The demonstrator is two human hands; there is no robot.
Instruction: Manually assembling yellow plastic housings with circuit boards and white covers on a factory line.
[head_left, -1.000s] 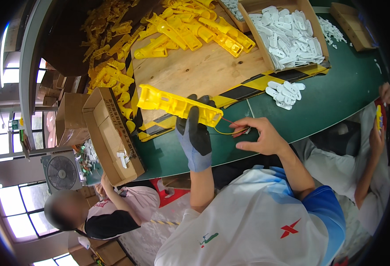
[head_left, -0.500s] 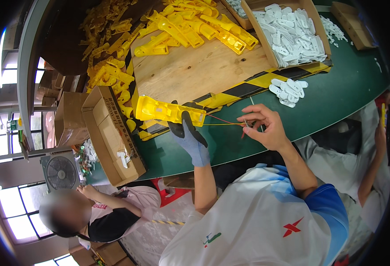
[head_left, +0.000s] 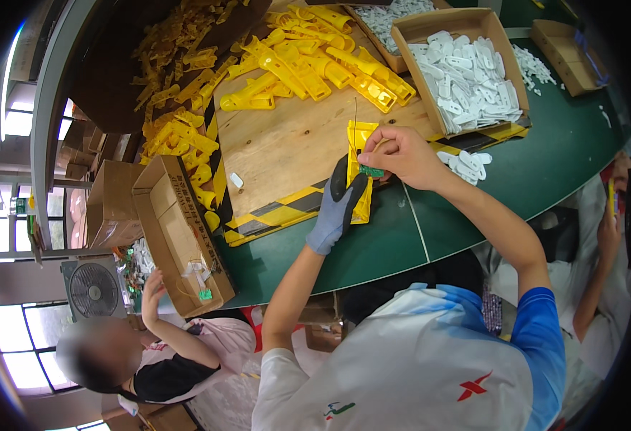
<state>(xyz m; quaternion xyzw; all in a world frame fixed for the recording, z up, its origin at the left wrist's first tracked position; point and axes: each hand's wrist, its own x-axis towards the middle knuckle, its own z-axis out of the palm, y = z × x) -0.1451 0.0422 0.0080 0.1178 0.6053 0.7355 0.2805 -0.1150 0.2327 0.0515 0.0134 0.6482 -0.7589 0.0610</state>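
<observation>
A yellow plastic housing stands lengthwise near the front edge of the wooden board, held by my left hand in a grey-blue glove with dark fingers. My bare right hand pinches a small green circuit board against the housing's open face. A thin dark wire sticks up past the housing's far end. Fingers partly hide the inside of the housing. Right of my right hand, several white oval plastic pieces lie in a small pile on the green table.
Yellow housings heap up behind the wooden board. One white piece lies on that board. A carton of white pieces stands at the back right. At left is a long cardboard box, with a co-worker's hand beside it.
The housing has turned from crosswise to lengthwise and moved right. My right hand has gone from the red and yellow wires to the circuit board. A white piece now shows on the wooden board.
</observation>
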